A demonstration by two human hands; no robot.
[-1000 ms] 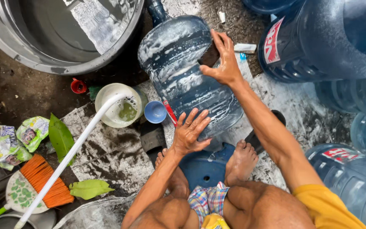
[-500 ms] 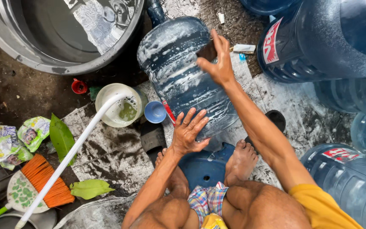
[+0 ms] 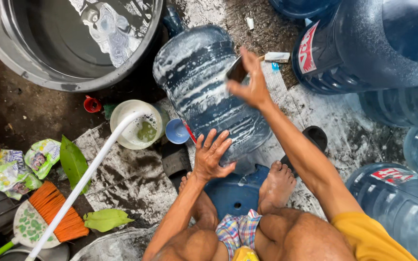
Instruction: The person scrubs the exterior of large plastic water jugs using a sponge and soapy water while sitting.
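Wet, dirty ground lies under us. We are scrubbing the soapy water jug point(image 3: 211, 92), lying on its side before our feet: left hand point(image 3: 212, 155) spread flat against it, right hand point(image 3: 248, 82) pinching a dark scrubber point(image 3: 236, 70). Turning it seems next. Beyond, the grey basin point(image 3: 49, 77) holds water.

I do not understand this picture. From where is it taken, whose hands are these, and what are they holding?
The camera sits on a person's head and looks down, so you see their own arms, knees and feet. They sit on a low blue stool. A big blue water jug, streaked with white suds, lies on the wet ground. The left hand presses its lower end. The right hand rests on its side over a small dark object I cannot identify. Nearby: a grey basin, a white cup, an orange broom, more jugs.
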